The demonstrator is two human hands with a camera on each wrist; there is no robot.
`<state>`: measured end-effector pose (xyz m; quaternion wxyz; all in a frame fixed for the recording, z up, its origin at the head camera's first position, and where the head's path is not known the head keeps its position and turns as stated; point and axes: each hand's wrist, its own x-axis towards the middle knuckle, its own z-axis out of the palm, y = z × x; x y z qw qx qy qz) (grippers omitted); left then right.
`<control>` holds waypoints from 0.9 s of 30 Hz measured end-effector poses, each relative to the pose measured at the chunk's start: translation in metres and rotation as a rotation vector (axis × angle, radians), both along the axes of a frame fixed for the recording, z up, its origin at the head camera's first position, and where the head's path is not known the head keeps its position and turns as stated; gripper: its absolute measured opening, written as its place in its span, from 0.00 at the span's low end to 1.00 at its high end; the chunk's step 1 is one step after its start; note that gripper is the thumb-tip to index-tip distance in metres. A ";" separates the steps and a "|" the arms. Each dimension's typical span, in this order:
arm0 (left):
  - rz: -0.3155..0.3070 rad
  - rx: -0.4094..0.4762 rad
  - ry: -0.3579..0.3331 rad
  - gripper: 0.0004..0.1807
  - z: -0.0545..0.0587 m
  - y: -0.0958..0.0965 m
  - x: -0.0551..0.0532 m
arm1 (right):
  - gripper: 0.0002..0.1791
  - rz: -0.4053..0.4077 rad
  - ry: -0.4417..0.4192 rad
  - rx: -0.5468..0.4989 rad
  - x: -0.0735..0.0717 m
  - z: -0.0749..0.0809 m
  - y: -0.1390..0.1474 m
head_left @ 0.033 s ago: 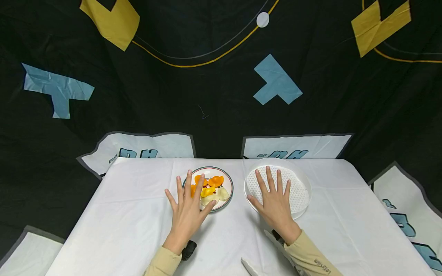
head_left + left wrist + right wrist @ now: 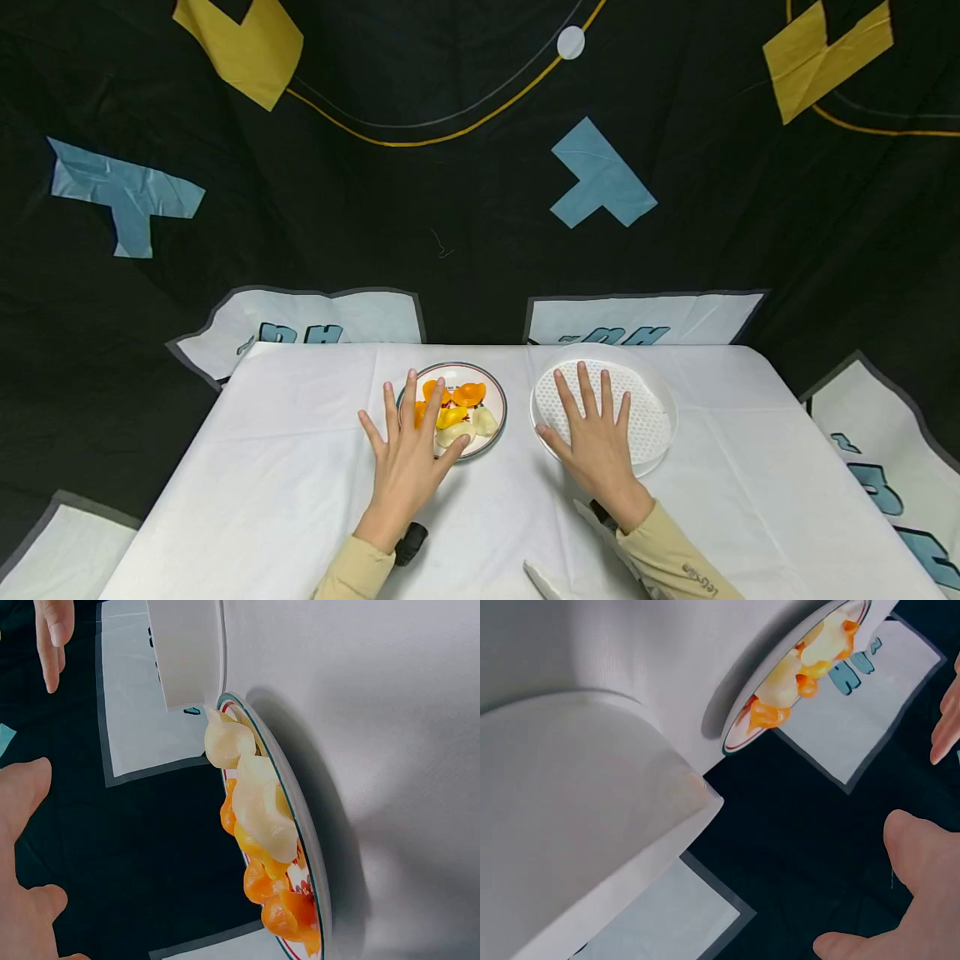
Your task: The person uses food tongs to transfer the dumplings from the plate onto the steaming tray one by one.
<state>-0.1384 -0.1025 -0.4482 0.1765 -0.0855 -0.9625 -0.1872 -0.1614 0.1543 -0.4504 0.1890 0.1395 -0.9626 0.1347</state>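
Observation:
My left hand hovers with spread fingers over the left side of a round plate with a green and red rim. On the plate lie several dumplings: orange, yellow and white. Its fingers hide some of them in the head view. My right hand, also spread, is above a round white steamer tray with a perforated bottom. Neither hand holds anything. In the left wrist view, the hand's thumb and fingers are apart from the white dumplings. The tray's wall fills the left of the right wrist view.
A white cloth covers the table. Plate and tray stand near its far edge, with a gap between them. Behind hangs a black backdrop with taped shapes. A thin pale strip shows at the near edge, between the forearms.

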 end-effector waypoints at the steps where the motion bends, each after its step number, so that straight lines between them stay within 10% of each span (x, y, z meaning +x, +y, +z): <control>1: 0.000 0.000 -0.001 0.45 0.000 0.000 0.000 | 0.43 0.000 -0.002 -0.001 0.000 0.000 0.000; 27: -0.025 -0.027 -0.012 0.42 0.002 0.004 -0.001 | 0.43 0.031 -0.043 -0.018 0.006 0.004 0.002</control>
